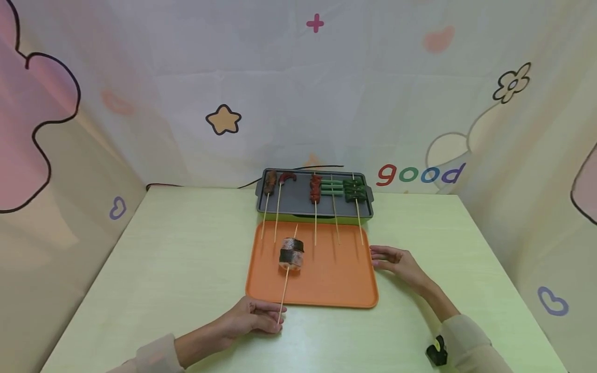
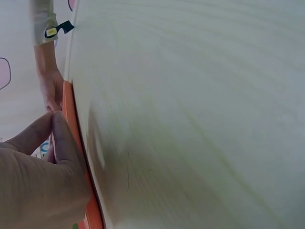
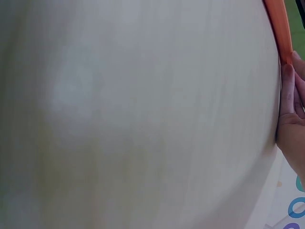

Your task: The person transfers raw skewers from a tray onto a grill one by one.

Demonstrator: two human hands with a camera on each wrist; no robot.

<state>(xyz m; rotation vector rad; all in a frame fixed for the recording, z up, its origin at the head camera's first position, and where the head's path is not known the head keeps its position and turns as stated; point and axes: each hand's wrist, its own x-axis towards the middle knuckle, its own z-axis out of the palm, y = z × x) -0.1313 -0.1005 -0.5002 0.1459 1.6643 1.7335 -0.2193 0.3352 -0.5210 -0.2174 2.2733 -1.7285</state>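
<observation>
My left hand (image 1: pixel 252 320) pinches the lower end of a thin wooden skewer (image 1: pixel 284 292) between thumb and fingers, at the near edge of an orange tray (image 1: pixel 336 290). A chunky black-and-white striped food piece (image 1: pixel 291 254) sits on that skewer, over the left half of the tray. In the left wrist view, thumb and fingertips of the left hand (image 2: pixel 47 167) meet. My right hand (image 1: pixel 403 267) holds the tray's right rim, thumb and fingers at the edge. The right wrist view shows the fingertips of the right hand (image 3: pixel 291 95) right at the orange rim.
Behind the tray stands a dark grill pan (image 1: pixel 298 199) on a green base. Several skewers lie on it: a brown piece (image 1: pixel 270 182), a curled red one (image 1: pixel 287 177), red chunks (image 1: pixel 315 189), green stalks (image 1: pixel 331 187) and leafy greens (image 1: pixel 354 190). Their sticks overhang the tray. Patterned cloth (image 1: pixel 280 93) surrounds the table.
</observation>
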